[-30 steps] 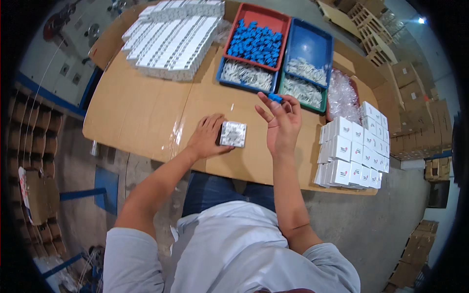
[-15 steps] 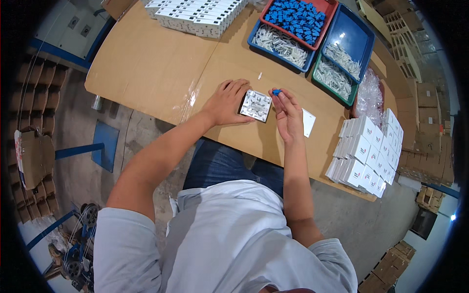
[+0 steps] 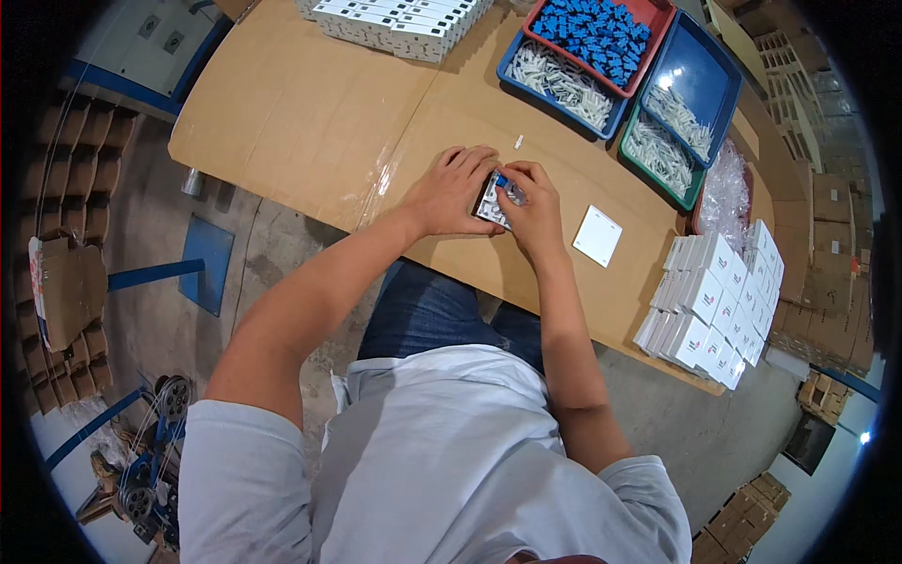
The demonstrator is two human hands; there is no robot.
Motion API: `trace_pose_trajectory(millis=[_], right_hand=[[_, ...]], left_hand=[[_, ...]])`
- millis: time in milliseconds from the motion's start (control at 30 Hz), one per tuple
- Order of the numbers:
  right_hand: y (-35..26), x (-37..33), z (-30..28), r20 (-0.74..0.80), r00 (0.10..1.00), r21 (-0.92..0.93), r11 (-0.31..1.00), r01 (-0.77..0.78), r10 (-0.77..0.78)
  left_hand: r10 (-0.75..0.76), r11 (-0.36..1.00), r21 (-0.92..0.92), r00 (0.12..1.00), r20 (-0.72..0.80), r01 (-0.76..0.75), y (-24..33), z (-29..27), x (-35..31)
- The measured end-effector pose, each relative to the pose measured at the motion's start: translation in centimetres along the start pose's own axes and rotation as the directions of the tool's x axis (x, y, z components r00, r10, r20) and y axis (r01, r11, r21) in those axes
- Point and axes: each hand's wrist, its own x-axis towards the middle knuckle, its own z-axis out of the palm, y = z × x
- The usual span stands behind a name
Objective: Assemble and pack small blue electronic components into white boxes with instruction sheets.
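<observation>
My left hand [image 3: 453, 195] is wrapped round the side of a small square white housing [image 3: 489, 209] with metal parts inside, steadying it over the table. Fingers pinched, my right hand [image 3: 534, 209] bears on the housing's far right part. A small blue plastic piece [image 3: 501, 180] shows at its fingertips, within the housing's outline; how deep it sits is hidden by the fingers. Right of that hand lies a flat white square plate [image 3: 598, 236]. Beyond the hands rests a small white plastic piece [image 3: 519, 142].
Far right, a red tray [image 3: 648, 85] of blue pieces overlaps a blue tray [image 3: 601, 130] of white pieces. A second blue tray [image 3: 700, 70] overlaps a green tray [image 3: 684, 201]. White boxes [image 3: 711, 305] are stacked at the right edge; a patterned carton [image 3: 395, 39] stands at the back.
My right hand has moved left and brought the blue piece onto the housing. The white plate, partly covered before, now shows whole. The view has shifted slightly.
</observation>
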Motion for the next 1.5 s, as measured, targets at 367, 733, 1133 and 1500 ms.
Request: trace_pose_trajectory(millis=[367,733,1133,1500], right_hand=[[0.1,0.3,0.3,0.0,0.998,-0.066,0.996,0.063,-0.064],[0.7,-0.2,0.3,0.017,0.998,-0.142,0.988,0.059,-0.057],[2.7,2.6,-1.1,-0.089,0.991,-0.209,0.974,0.082,-0.103],[4.9,7.9,-1.3,0.078,0.971,-0.371,0.911,-0.181,0.225]], left_hand=[[-0.008,1.0,-0.001,1.0,0.001,0.008,-0.1,0.1,-0.1],[-0.003,1.0,0.0,1.0,-0.009,0.003,-0.2,0.4,-0.2],[-0.011,1.0,-0.017,1.0,0.011,0.011,-0.1,0.0,-0.2],[-0.005,1.0,-0.027,0.999,0.032,0.006,1.0,-0.7,0.1]])
